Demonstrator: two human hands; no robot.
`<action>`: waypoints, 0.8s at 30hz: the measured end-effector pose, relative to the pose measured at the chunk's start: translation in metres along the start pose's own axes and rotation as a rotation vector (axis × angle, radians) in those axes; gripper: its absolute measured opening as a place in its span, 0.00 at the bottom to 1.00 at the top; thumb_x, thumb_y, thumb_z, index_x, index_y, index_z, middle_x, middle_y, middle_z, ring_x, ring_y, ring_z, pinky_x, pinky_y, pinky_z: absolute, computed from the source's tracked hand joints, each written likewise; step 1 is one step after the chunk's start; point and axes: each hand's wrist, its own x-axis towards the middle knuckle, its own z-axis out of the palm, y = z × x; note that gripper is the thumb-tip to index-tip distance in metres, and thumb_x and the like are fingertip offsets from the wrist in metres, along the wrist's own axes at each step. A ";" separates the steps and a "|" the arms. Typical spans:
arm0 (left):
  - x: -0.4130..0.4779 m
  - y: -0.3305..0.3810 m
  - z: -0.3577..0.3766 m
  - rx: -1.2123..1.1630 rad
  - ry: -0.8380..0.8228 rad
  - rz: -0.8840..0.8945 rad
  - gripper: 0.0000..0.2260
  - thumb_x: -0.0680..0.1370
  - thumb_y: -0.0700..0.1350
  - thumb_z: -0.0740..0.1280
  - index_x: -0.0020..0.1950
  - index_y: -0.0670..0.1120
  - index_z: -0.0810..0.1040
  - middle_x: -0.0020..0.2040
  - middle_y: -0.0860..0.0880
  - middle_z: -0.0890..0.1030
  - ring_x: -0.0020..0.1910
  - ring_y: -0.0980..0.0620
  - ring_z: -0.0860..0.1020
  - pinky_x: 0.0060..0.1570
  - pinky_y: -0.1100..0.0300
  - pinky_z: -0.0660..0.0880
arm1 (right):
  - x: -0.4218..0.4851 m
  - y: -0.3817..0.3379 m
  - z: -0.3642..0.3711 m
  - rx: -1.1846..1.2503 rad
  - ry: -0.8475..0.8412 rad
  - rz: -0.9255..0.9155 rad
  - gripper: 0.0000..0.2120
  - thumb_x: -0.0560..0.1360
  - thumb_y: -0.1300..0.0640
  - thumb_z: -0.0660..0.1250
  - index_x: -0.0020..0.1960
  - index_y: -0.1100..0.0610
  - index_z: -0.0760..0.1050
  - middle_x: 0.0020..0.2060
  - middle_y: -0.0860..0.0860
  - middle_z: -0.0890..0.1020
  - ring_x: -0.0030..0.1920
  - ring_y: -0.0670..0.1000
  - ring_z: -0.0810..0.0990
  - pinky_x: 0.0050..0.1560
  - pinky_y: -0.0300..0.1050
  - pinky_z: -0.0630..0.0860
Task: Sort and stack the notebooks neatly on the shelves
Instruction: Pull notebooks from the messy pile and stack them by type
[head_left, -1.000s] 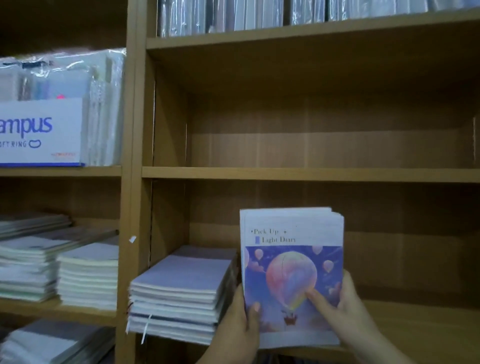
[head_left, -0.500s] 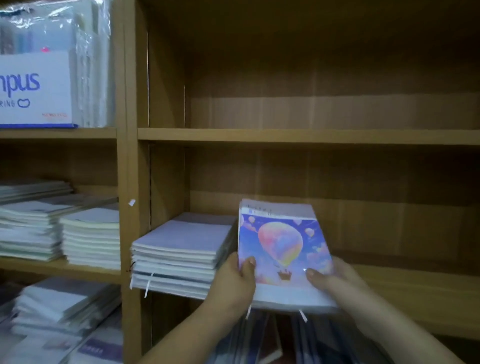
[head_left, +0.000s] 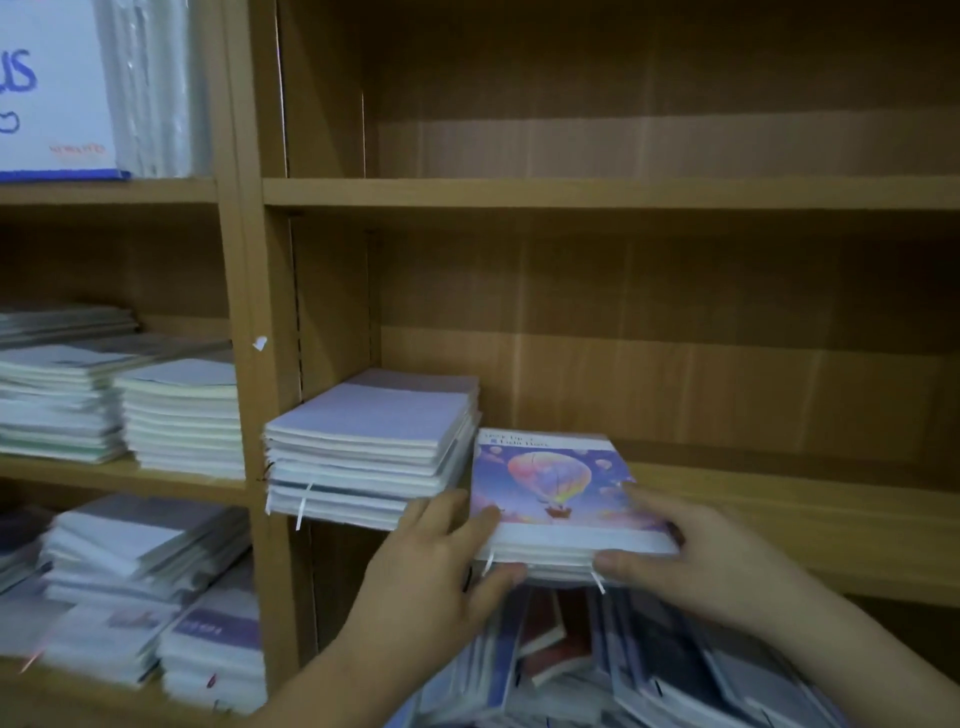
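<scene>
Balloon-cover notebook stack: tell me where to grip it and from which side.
Grip the balloon-cover notebook stack at its two near corners, from the front: it lies flat, the purple pile crowds its left side, and its near edge faces out.

The wooden shelf (head_left: 779, 499) carried a lavender notebook stack (head_left: 371, 447) at its left end. Just right of it a balloon-cover stack (head_left: 556, 499) lay flat at the near edge. The left bay's shelf (head_left: 104, 475) bore pale stacks (head_left: 182, 415).
</scene>
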 end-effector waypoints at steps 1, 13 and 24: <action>0.003 -0.003 0.003 0.014 -0.027 0.020 0.25 0.74 0.69 0.65 0.65 0.55 0.79 0.59 0.55 0.79 0.54 0.49 0.79 0.49 0.54 0.81 | -0.002 -0.001 0.004 0.013 -0.017 0.002 0.42 0.59 0.17 0.66 0.70 0.30 0.70 0.65 0.32 0.77 0.67 0.38 0.74 0.66 0.38 0.71; 0.022 0.005 -0.001 0.360 -0.076 0.043 0.15 0.73 0.60 0.73 0.52 0.51 0.80 0.53 0.50 0.76 0.42 0.47 0.81 0.26 0.54 0.73 | 0.024 -0.002 0.036 0.082 0.037 0.042 0.49 0.54 0.14 0.62 0.72 0.30 0.65 0.72 0.39 0.74 0.72 0.46 0.72 0.69 0.51 0.72; -0.039 -0.022 0.009 -0.315 0.031 -0.262 0.08 0.78 0.44 0.71 0.57 0.52 0.80 0.46 0.59 0.78 0.41 0.60 0.78 0.40 0.62 0.76 | 0.035 -0.004 0.052 0.026 0.082 0.104 0.47 0.62 0.18 0.63 0.77 0.33 0.60 0.76 0.52 0.69 0.76 0.56 0.66 0.73 0.56 0.67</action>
